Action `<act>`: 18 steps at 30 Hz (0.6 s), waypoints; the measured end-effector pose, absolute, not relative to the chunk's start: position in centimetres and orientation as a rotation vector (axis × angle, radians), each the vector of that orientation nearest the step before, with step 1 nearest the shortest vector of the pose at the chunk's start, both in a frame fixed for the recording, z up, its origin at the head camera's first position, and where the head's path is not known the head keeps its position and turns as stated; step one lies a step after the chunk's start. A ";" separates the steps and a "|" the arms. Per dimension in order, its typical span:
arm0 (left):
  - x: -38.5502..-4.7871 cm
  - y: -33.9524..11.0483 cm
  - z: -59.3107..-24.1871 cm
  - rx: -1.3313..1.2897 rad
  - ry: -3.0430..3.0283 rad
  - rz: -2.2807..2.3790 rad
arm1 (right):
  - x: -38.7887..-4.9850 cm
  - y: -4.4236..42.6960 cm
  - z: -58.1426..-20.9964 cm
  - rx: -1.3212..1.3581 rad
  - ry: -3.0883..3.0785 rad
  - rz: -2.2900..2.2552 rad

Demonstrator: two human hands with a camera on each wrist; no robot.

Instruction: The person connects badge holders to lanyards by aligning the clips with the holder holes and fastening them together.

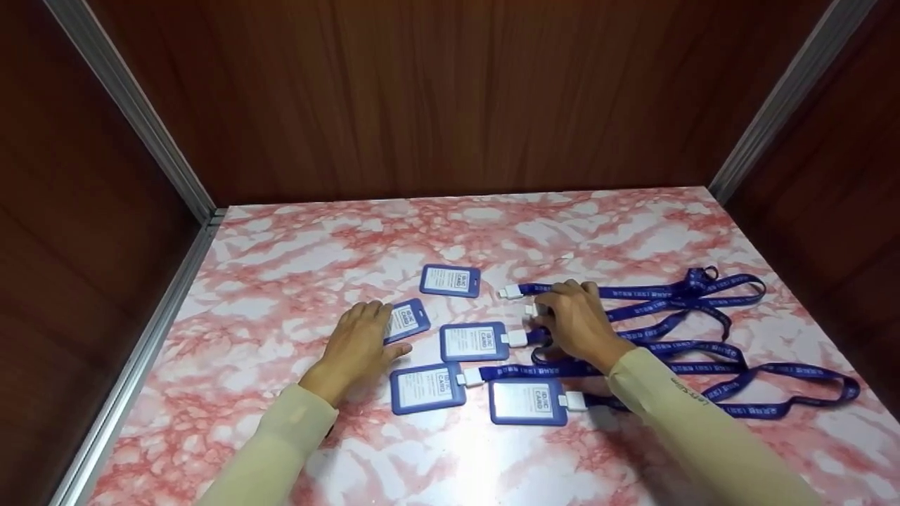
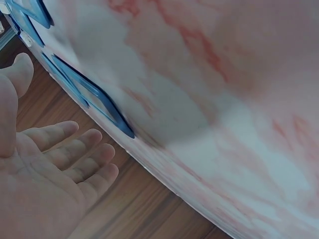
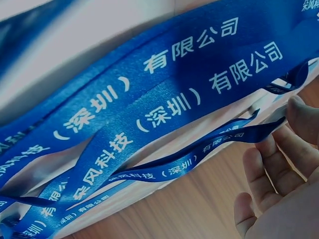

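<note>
My left hand (image 1: pixel 357 346) hovers over the left edge of a blue-framed ID card holder (image 1: pixel 405 320), covering part of it. Its fingers are loosely extended, and the left wrist view shows nothing in the palm. On the right, my right hand (image 1: pixel 581 322) pinches a blue lanyard (image 3: pixel 199 153) between thumb and fingertips, close to its white clip (image 1: pixel 532 309). No card holder hangs from that clip. Another loose card holder (image 1: pixel 450 280) lies farther back. The ends of the right fingers are partly hidden in the head view.
Three card holders joined to lanyards lie nearer: one in the middle (image 1: pixel 474 341), one at front left (image 1: pixel 427 388), one at front right (image 1: pixel 528 402). A lanyard with a bare clip (image 1: pixel 510 291) lies behind. Straps overlap rightward on the marbled table (image 1: pixel 337 239); wood panels (image 1: pixel 450 98) enclose it.
</note>
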State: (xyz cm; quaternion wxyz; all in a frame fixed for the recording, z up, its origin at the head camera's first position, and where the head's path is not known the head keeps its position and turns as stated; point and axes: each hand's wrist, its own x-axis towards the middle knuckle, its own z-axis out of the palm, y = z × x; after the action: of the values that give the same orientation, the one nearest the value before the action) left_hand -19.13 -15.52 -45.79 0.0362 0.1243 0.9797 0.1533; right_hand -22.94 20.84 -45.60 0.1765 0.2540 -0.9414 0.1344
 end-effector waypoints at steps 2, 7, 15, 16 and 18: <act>-19.3 -15.5 -45.8 0.377 3.009 0.456 | -23.0 20.8 -45.5 0.720 -2.667 0.384; -19.5 -15.5 -46.0 0.380 3.011 0.435 | -22.9 20.5 -45.2 0.726 -2.669 0.395; -20.0 -15.7 -46.2 0.396 3.020 0.417 | -22.9 20.5 -45.3 0.727 -2.664 0.366; -20.0 -15.7 -46.2 0.397 3.019 0.419 | -22.9 20.4 -45.2 0.728 -2.662 0.365; -20.1 -15.7 -46.2 0.394 3.016 0.417 | -23.0 20.3 -45.3 0.730 -2.658 0.367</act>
State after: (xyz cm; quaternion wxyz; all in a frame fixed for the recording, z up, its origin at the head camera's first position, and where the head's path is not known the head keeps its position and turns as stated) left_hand -20.09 -15.69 -46.24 0.0356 0.1284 0.9817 0.1359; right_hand -23.01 20.34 -45.25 0.1795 0.2584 -0.9403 0.1297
